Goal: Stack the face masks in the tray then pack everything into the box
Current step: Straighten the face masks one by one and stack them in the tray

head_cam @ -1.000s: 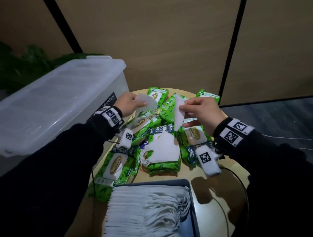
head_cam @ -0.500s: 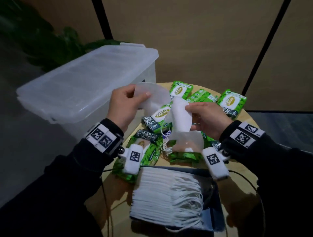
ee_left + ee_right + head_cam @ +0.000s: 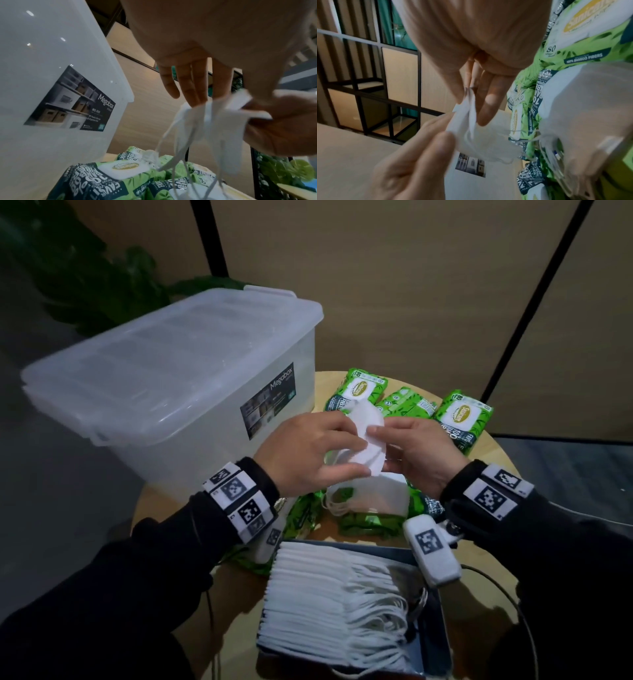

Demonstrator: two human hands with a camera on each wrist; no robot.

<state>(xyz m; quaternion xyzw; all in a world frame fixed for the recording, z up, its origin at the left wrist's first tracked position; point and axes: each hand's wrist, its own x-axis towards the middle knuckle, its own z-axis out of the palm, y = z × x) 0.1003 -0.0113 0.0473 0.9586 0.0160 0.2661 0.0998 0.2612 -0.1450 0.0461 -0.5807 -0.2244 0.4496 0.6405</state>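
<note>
Up above the worktop (image 3: 493,453), both hands meet on one folded white face mask (image 3: 366,440): the left hand (image 3: 308,453) pinches its near edge between thumb and fingers, and the right hand (image 3: 421,453) pinches the opposite side. The mask is soft, matte cloth, creased flat into a curved wedge, and in the left wrist view its thin ear loops (image 3: 173,159) dangle loose toward the packs below.

Beneath the hands lies another white mask (image 3: 373,494) on top of glossy green wipe packs (image 3: 462,419), which are crinkly, leaf-printed pouches with white oval-labelled lids, crowded over the far half of the round, pale wooden surface. At the near edge sits a dark rectangular tray (image 3: 442,631) holding a neat stack of masks (image 3: 318,597), their edges layered like pages and their loops fanned toward the right wall of the tray.

Left of the worktop stands a large translucent plastic box (image 3: 164,392) with its lid on, smooth-walled with rounded corners and a dark printed label. Behind are tan wall panels split by black strips, with leafy greenery at the far left. Bare wood shows only at the right rim and between tray and box.
</note>
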